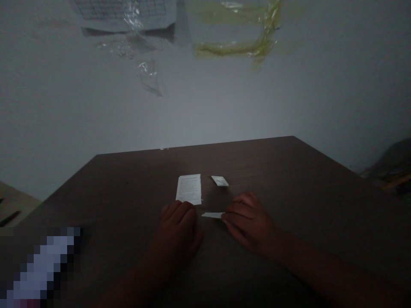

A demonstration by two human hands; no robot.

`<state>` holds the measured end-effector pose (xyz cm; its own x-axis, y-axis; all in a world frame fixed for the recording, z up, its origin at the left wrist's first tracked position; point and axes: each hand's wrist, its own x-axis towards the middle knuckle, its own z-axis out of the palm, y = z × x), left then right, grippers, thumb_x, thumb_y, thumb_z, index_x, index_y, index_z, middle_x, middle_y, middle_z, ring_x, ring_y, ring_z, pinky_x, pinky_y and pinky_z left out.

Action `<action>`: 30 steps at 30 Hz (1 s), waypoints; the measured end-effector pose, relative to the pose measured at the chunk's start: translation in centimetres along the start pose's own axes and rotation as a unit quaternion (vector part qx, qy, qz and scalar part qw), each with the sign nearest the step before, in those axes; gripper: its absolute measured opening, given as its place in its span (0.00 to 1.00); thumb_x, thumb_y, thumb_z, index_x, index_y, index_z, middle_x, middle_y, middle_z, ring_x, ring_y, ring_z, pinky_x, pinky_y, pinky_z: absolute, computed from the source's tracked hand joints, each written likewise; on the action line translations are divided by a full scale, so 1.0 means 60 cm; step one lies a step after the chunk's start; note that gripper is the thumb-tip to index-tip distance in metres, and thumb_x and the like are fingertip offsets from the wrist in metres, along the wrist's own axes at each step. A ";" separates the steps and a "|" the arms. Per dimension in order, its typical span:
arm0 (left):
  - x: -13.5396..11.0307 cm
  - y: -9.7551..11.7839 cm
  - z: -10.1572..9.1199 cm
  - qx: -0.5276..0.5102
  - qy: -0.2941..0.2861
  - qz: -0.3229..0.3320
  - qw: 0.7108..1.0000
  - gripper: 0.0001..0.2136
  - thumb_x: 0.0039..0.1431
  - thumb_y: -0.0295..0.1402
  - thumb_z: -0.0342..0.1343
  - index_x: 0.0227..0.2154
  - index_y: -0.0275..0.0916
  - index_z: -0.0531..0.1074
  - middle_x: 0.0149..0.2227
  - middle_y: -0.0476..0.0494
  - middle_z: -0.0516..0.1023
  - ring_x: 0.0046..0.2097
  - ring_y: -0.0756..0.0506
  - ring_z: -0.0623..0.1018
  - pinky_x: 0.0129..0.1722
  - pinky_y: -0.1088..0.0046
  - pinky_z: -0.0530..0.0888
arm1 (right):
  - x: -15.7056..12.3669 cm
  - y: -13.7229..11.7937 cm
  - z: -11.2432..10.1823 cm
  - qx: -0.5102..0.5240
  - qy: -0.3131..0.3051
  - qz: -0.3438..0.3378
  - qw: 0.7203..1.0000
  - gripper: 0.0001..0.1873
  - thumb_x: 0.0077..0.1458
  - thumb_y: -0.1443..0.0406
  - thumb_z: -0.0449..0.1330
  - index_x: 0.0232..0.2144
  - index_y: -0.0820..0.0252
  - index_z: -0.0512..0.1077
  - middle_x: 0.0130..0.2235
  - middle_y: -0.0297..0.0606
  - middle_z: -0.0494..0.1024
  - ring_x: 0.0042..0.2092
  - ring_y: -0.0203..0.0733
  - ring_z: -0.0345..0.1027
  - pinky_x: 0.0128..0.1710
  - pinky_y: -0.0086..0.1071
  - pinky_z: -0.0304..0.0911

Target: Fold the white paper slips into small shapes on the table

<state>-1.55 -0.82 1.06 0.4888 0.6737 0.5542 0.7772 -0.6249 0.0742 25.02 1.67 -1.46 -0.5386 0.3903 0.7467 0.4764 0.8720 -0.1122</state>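
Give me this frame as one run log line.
left hand at printed paper | right hand at white paper strip | nearby: small white packet on dark wooden table

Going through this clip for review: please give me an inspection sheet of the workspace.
surface: dark wood-grain table, dimly lit.
job's things: printed leaflet, paper strip to its right, white packet beyond the strip.
clutter: pixelated, unreadable object at lower left of the view.
grippers: left hand, fingers over the leaflet's near edge; right hand, fingers at the strip's right end.
cables: nothing seen.
surroundings: pale wall behind the table, with plastic sheets on it; dark shape at right.
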 end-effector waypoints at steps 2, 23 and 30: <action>-0.001 0.015 0.003 -0.024 0.015 0.028 0.999 0.10 0.61 0.19 0.60 0.38 0.43 0.74 0.40 0.45 0.84 0.41 0.38 0.82 0.42 0.59 0.79 | 0.001 -0.007 0.004 -0.002 -0.001 -0.007 1.000 0.06 0.75 0.71 0.62 0.44 0.57 0.78 0.39 0.36 0.86 0.43 0.47 0.74 0.46 0.45 0.66; 0.001 0.001 -0.003 0.044 0.000 0.000 0.999 0.10 0.61 0.20 0.59 0.34 0.44 0.70 0.36 0.47 0.82 0.39 0.39 0.81 0.41 0.59 0.72 | 0.003 -0.019 0.002 -0.004 0.009 -0.006 1.000 0.05 0.74 0.72 0.64 0.43 0.57 0.77 0.38 0.35 0.86 0.42 0.47 0.74 0.45 0.45 0.63; 0.003 0.045 0.008 -0.036 0.019 0.055 0.998 0.12 0.61 0.17 0.60 0.39 0.43 0.73 0.39 0.49 0.85 0.40 0.41 0.82 0.42 0.60 0.74 | 0.007 -0.036 0.015 -0.012 -0.005 -0.010 1.000 0.08 0.75 0.69 0.64 0.39 0.57 0.77 0.34 0.33 0.83 0.40 0.45 0.73 0.43 0.44 0.61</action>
<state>0.82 -2.18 0.98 0.5521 0.5852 0.5939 0.6892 -0.7212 0.0700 23.13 0.19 -1.52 -0.5549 0.3757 0.7422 0.4818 0.8725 -0.0814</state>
